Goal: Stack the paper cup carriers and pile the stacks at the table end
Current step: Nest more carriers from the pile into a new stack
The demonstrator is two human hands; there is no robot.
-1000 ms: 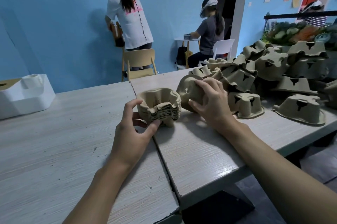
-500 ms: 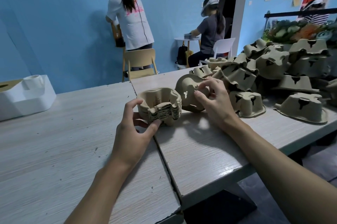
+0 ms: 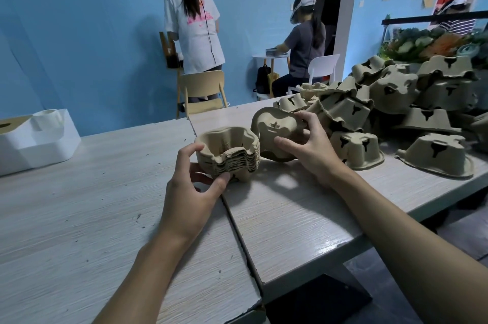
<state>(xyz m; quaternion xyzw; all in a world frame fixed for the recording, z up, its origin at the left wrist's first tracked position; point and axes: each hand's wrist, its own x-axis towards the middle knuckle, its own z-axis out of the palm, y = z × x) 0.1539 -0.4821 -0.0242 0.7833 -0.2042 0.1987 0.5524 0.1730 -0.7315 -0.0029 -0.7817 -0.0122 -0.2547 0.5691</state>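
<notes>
Left hand [image 3: 190, 191] grasps one nested stack [image 3: 229, 154], cavities up. Right hand [image 3: 314, 147] grips one tilted carrier [image 3: 274, 125]. Loose heap [image 3: 396, 102]: too jumbled to count. White bin [image 3: 39, 144] holds one roll [image 3: 48, 118].

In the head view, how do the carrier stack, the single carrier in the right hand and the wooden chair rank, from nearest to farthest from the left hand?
1. Carrier stack: in the left hand's grip.
2. Single carrier: just right of the stack.
3. Wooden chair: beyond the table.

table [image 3: 79, 218]: carrier stack [image 3: 229, 154], carrier heap [image 3: 396, 102] (mostly upside down), white box [image 3: 34, 144]
</notes>
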